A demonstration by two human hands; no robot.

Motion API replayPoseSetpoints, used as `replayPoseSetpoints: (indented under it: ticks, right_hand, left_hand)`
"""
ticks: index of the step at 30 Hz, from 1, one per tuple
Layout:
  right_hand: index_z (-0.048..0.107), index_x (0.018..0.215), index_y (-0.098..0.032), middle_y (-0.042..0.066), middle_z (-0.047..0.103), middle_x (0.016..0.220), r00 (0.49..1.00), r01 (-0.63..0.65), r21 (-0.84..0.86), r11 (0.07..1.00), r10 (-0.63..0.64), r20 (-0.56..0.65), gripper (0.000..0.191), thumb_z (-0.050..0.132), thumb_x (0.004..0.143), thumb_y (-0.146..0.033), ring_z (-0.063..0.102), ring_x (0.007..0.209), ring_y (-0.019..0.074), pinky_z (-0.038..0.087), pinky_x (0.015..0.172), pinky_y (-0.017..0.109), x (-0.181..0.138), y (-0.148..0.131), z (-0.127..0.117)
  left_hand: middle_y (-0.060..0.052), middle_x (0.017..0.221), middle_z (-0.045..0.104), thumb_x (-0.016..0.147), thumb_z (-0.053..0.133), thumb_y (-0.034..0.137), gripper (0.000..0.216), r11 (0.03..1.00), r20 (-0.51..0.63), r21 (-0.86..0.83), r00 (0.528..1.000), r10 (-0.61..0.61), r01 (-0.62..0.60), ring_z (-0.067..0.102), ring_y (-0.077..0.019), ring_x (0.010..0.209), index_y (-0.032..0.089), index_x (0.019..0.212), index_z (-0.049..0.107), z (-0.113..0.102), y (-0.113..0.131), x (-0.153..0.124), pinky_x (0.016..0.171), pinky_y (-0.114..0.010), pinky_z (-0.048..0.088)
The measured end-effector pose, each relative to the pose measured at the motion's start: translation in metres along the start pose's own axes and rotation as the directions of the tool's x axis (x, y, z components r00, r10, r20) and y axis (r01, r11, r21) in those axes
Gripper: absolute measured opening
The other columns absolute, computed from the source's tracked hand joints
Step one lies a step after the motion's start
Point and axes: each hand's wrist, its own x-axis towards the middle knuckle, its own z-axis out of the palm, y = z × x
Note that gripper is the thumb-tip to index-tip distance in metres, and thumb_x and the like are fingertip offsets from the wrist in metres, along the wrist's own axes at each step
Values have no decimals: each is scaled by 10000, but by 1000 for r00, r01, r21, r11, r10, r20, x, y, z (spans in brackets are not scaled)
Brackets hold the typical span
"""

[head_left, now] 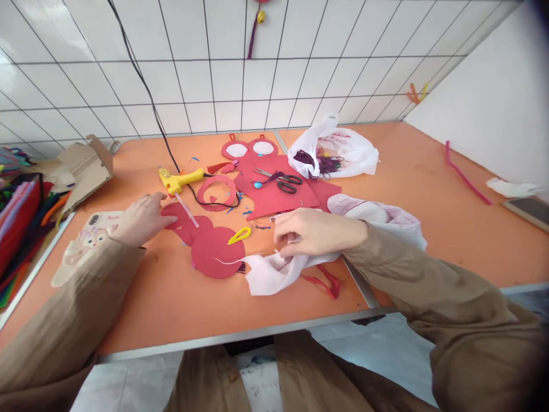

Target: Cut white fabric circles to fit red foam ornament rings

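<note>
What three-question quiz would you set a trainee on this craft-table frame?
1. True or false: the scissors lie on the red sheet.
2. The right hand rests on: A) white cloth; B) a cardboard box; C) a plastic bag.
3. Fill in: the yellow glue gun lies nearer the person's ___ hand.
Key: 1 true; 2 A; 3 left, as the left hand is just below the gun.
</note>
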Motion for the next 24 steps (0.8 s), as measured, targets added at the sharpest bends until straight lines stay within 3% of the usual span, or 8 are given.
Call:
replayPoseSetpoints:
  ticks: [6,12,18,21,24]
  right_hand:
    - [640,652,-173,19,627,725,988,134,-20,991,-132,75,187,581,830,-178,529,666,132,347,618,263,0,-5,4]
    - [653,702,-174,30,637,767,983,172,208,963,-156,-94,157,551,821,-168,574,705,134,419,647,263,-9,0,-10]
    - [600,707,-196,43,692,872,974,142,373,917,-62,-219,79,613,776,-231,644,834,179,501,782,317,-13,9,-23]
    - [570,714,-203,24,687,773,968,74,438,896,41,-247,97,624,769,-262,653,770,178,516,739,321,-9,12,-22]
    - [609,806,-202,43,698,838,931,62,343,937,70,-359,73,604,799,-274,653,801,186,512,743,334,-5,12,-18]
  left_hand:
    - [-222,1155,656,761,505,403,557,999,17,34,1000,18,-19,601,-392,1069,116,1235,562,-3,-4,-2,870,-455,458]
    - [-187,1079,686,735,505,362,591,1000,51,19,999,6,-7,627,-359,1007,101,1262,564,-5,-3,-1,832,-411,463]
    - [-154,1047,651,755,531,381,343,999,23,26,999,30,-31,613,-320,971,153,990,635,-8,-2,-3,812,-386,472]
    - [-161,1097,637,782,528,384,467,999,14,-15,999,43,-42,584,-334,1049,120,1164,579,-8,0,-6,870,-413,464]
    - [-195,1204,610,806,498,343,624,998,42,-51,998,38,-36,565,-356,1105,76,1368,455,-12,2,-9,912,-447,442]
